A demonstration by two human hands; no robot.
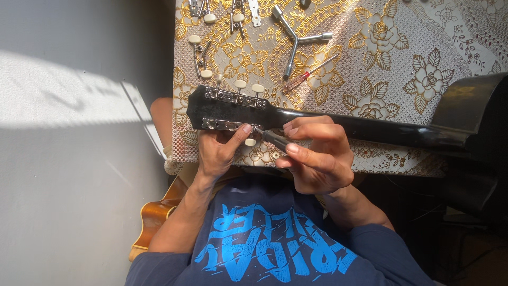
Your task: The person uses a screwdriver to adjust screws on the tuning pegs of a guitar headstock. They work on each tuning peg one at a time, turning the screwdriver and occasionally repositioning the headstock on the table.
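A black guitar lies face down across the table, its headstock (211, 108) at the left and its neck (381, 130) running right to the body. My left hand (217, 151) pinches the near row of metal tuning machines (222, 125) on the headstock, thumb on the plate. My right hand (317, 156) grips a dark-handled screwdriver (275, 139) whose tip meets that same tuner plate. A far row of tuners (235, 96) with cream knobs sits on the headstock's other edge.
A gold floral cloth (402, 63) covers the table. On it lie a three-armed metal wrench (296, 39), a small red-handled screwdriver (307, 76) and several loose tuners (201, 53). An orange-brown guitar body (156, 217) rests by my left arm. The grey floor (74, 159) is at left.
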